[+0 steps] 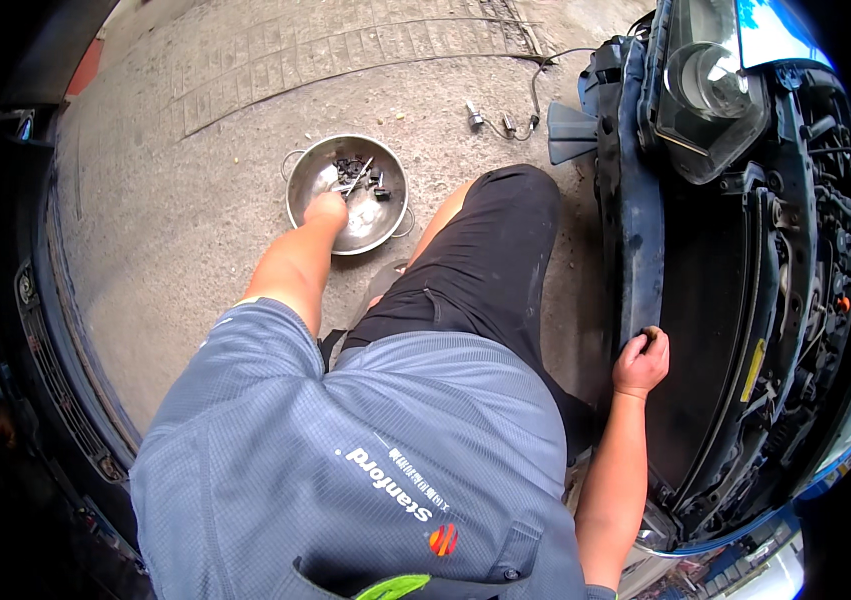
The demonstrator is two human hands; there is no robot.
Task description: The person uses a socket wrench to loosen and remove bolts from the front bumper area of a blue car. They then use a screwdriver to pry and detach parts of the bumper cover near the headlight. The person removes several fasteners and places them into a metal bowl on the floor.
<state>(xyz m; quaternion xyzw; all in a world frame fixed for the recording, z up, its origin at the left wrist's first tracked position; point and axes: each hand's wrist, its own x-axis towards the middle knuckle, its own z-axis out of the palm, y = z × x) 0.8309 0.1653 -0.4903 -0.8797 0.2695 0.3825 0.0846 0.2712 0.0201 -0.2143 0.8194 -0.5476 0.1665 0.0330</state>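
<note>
My left hand (326, 212) reaches down into a round steel bowl (303, 172) on the concrete ground, fingers curled among the small dark fasteners (350, 170) and a metal tool (357, 178) lying inside; whether it grips one is hidden. My right hand (641, 360) rests against the black front panel (637, 240) of a stripped car nose, fingers closed on its edge with a small brownish piece at the fingertips. A headlamp (707, 85) sits at the top of that front end.
A detached bumper (55, 340) curves along the left. A loose cable with connectors (503, 122) lies on the concrete beyond my bent knee in black shorts (490, 260). Exposed engine-bay parts (830, 270) fill the right edge.
</note>
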